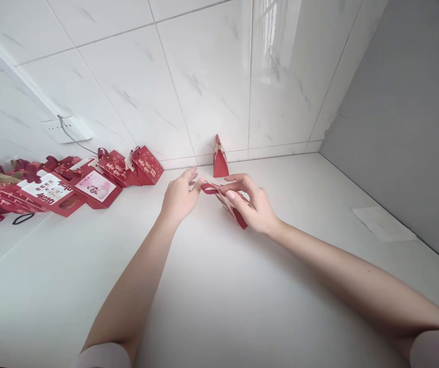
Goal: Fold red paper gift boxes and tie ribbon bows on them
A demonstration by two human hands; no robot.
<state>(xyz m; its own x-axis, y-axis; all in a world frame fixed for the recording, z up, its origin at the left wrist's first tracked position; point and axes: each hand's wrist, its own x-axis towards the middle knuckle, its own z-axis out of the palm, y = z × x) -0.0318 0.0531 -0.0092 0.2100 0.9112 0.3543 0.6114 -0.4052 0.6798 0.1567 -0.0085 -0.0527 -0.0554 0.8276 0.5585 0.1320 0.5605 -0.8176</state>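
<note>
A small red gift box [239,217] with a printed side is tilted in my right hand [255,207]. The fingers and thumb of that hand are closed on its upper part and cover much of it. From its top a dark red ribbon loop [210,189] sticks out to the left. Close to the loop is my left hand [181,197], fingers apart, the thumb tip at the ribbon's end; I cannot tell if it touches. Just beyond both hands, a second red triangular box [221,166] stands upright against the wall.
Several red gift boxes with ribbons [100,186] crowd the left side along the tiled wall [204,76]. A black loop [23,219] lies by them. Above is a wall socket [68,129] with a grey cable. A pale flat sheet [384,224] lies on the white tabletop [219,306] at right.
</note>
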